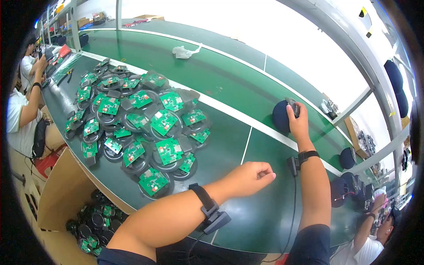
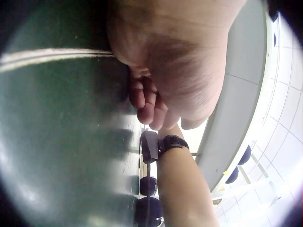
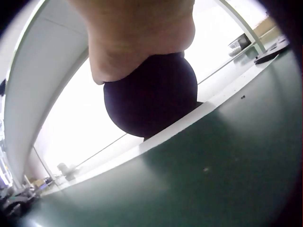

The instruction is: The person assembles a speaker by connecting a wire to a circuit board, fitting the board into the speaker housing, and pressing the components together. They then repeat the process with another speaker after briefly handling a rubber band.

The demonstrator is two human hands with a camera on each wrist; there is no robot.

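My right hand (image 1: 300, 124) grips a dark navy, round-sided object (image 1: 279, 117) at the near edge of the green belt, thumb on the side toward me. In the right wrist view its smooth dark curved side (image 3: 151, 97) shows below the palm, close over the belt's white edge strip. My left hand (image 1: 248, 179) is over the dark green table with its fingers loosely curled and nothing in them. The left wrist view shows the left palm (image 2: 177, 75) and bent fingertips. To its left lies a pile of round black housings with green circuit boards (image 1: 169, 151).
A cardboard box (image 1: 66, 190) with more such parts stands below the table's left edge. A crumpled plastic bag (image 1: 185, 52) lies on the belt (image 1: 229, 84). More dark round objects (image 1: 347, 158) stand at right. Metal frame posts (image 1: 351, 107) rise beyond. People work at both ends.
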